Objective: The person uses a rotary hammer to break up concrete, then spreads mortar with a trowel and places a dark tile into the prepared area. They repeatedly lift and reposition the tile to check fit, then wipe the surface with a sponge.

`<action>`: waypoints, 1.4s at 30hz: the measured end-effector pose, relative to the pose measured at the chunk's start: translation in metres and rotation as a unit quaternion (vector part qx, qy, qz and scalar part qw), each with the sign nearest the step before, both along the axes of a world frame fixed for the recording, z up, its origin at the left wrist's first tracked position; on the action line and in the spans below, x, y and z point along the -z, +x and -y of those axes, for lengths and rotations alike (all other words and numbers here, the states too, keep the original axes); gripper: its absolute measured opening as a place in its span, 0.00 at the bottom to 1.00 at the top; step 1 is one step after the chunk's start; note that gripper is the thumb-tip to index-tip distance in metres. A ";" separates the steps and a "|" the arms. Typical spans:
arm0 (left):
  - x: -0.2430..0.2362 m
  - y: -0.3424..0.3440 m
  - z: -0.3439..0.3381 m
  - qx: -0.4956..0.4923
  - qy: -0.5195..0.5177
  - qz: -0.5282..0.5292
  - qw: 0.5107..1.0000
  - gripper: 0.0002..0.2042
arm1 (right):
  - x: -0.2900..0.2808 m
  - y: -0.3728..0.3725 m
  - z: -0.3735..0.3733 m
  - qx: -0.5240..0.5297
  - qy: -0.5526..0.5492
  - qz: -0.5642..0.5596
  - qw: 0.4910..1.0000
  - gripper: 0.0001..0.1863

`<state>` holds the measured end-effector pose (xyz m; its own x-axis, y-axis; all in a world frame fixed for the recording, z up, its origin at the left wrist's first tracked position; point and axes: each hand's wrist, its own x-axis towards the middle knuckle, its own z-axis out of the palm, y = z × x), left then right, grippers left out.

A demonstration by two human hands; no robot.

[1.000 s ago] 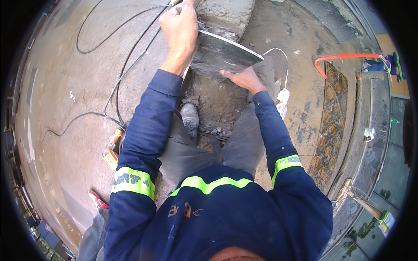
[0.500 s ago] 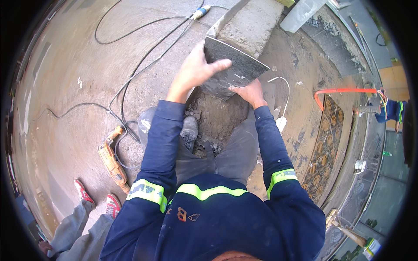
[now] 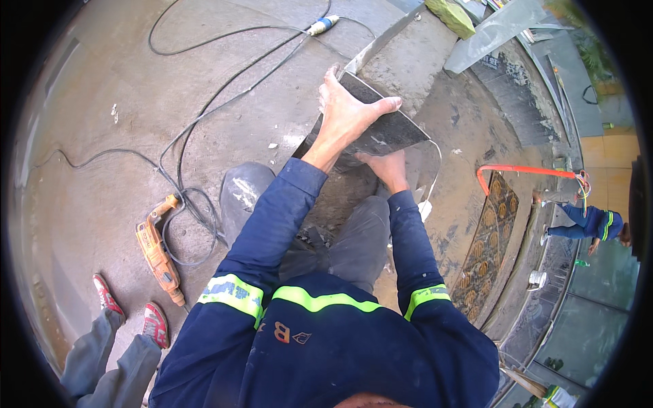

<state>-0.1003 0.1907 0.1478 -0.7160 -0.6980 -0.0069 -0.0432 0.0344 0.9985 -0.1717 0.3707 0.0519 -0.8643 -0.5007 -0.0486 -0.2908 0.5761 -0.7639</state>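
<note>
My left hand holds a dark speckled tile with pale edges, its thumb along the upper edge and fingers at the left end. My right hand grips the tile's lower side, partly hidden by it. The tile is tilted above my bent knees, just in front of a rough concrete block. What lies directly beneath the tile is mostly hidden.
An orange drill and looped cables with a connector lie left. A person's red shoes are lower left. Right are an orange hose, patterned board and another worker. Slabs lie at top right.
The tile has swung rightward and lower in the view, with my left hand moving along with it. My left knee now shows beside my forearm. The worker at right has come further into view.
</note>
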 end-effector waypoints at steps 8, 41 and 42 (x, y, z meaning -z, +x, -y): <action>-0.001 -0.002 -0.003 -0.038 -0.028 -0.006 0.999 0.72 | -0.124 0.025 -0.011 0.067 -0.087 -0.101 0.989 0.26; 0.406 0.001 -0.044 -0.197 0.615 0.015 0.763 0.56 | -0.160 0.026 0.071 -0.065 0.125 -0.443 0.885 0.17; 0.406 0.004 -0.040 -0.164 0.625 0.017 0.763 0.58 | -0.161 0.028 0.071 -0.060 0.127 -0.428 0.893 0.17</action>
<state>-0.0963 0.2304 -0.2580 -0.4893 -0.2725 -0.8284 0.1282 -0.9621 0.2408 -0.1440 0.2994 0.2133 -0.5804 -0.6588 0.4787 -0.7764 0.6250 -0.0812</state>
